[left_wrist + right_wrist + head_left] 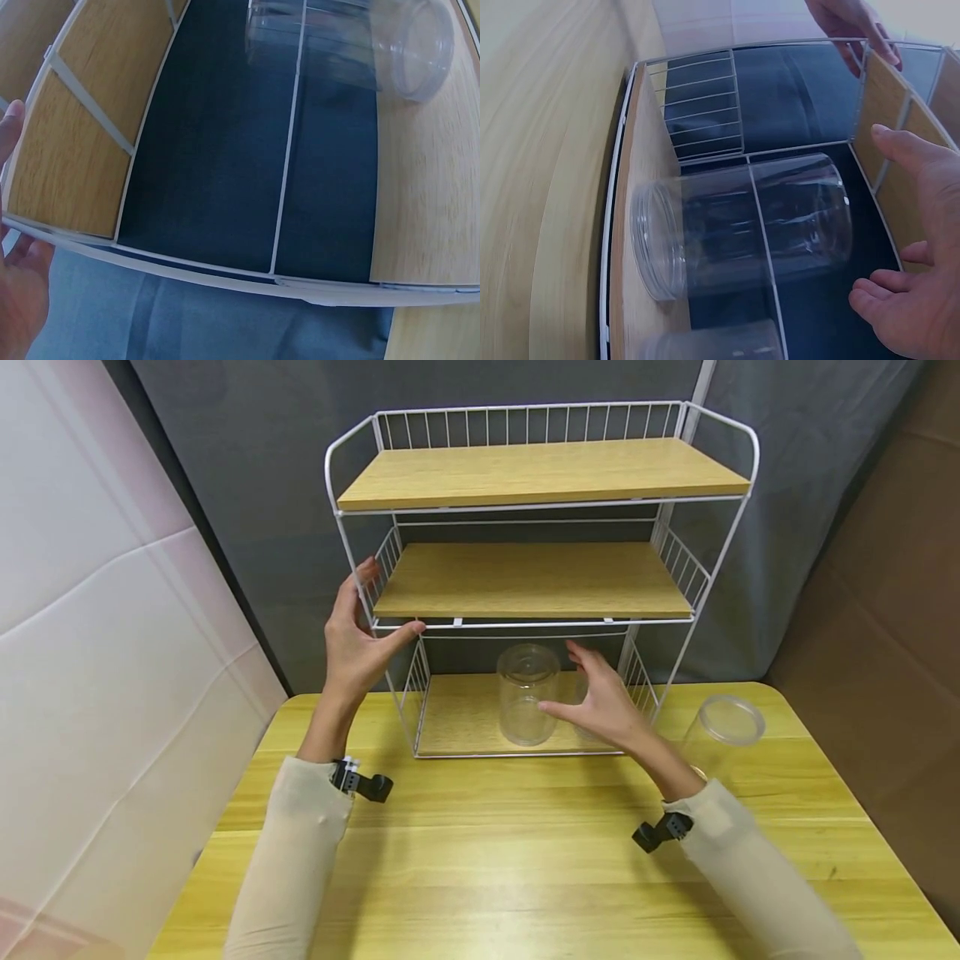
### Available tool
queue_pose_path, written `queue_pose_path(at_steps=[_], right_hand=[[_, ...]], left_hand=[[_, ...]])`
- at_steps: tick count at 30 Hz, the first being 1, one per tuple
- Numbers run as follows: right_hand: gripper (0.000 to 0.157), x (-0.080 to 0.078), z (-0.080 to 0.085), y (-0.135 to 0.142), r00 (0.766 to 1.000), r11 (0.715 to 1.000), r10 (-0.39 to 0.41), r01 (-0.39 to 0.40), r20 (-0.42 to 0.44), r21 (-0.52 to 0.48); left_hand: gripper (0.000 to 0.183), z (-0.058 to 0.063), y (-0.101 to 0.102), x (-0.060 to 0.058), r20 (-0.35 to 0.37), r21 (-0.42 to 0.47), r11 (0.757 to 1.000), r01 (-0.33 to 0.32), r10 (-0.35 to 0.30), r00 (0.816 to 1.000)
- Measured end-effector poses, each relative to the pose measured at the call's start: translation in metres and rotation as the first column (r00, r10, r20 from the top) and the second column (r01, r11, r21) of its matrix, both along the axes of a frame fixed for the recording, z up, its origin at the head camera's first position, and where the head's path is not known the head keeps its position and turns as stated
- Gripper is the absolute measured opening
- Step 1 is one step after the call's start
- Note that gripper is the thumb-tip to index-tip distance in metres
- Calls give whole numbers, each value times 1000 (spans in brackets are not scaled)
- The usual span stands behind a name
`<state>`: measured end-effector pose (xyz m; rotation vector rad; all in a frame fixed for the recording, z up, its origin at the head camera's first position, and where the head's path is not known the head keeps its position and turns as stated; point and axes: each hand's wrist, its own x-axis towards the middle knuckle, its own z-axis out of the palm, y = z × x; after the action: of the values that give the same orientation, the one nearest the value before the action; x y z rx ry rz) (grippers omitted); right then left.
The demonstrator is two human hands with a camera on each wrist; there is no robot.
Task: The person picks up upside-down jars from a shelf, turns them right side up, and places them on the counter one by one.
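Observation:
A white wire rack with three wooden shelves stands upright on the table. My left hand holds its left side at the middle shelf, thumb at the front corner and fingers round the side wires. On the bottom shelf, a clear jar stands upright near the middle. My right hand hovers by this jar with fingers spread and bent a little; a gap shows between them in the right wrist view. Another clear jar stands to its right on the same shelf, mostly hidden behind my right hand in the head view.
A third clear jar stands on the wooden table right of the rack, partly covered by my right forearm. Overhead are the middle shelf and top shelf. Grey cloth hangs behind, and a brown panel borders the right.

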<state>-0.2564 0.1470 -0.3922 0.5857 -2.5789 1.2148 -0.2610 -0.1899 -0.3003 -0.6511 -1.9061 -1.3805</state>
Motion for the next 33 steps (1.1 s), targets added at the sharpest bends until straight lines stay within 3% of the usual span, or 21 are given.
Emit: queue_pose_path(at_steps=[17,33], right_hand=[[113,-28,-13,-29,998,998,-46,44,45,37],[108,-35,-18,-39,998,996,-63,62,15,61]], left_hand=[[87,-4,0,-1,9,-10,1000,-19,19,1000],[86,-1,0,0,13,-23,999,-36,36,999]])
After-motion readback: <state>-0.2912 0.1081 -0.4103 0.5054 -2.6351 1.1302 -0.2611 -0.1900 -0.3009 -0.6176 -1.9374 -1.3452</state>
